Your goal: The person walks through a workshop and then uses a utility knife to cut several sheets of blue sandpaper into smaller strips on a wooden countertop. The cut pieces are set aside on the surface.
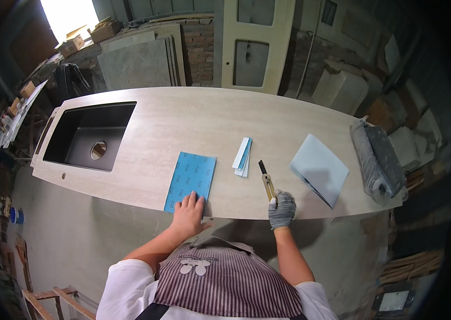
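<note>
My bare left hand (188, 215) lies with its fingers spread on the lower part of a blue sheet of sandpaper (192, 175), flat near the countertop's front edge. In a grey knitted glove, my right hand (282, 210) is closed round a utility knife (267, 185). The knife's dark blade is out and points away from me, over the countertop (199, 120). Between the sheet and the knife lie several narrow strips (242, 157), white and blue, partly overlapping. To the right of the knife rests a folded pale sheet (320, 168), its layers slightly apart at the near edge.
A black sink (88, 136) with a round drain hole is set into the countertop's left end. A dark, plastic-wrapped block (377, 160) sits at the right end. Stone slabs (135, 64) lean behind, beside a pale door panel (252, 45). A blue bucket (17, 215) stands at lower left.
</note>
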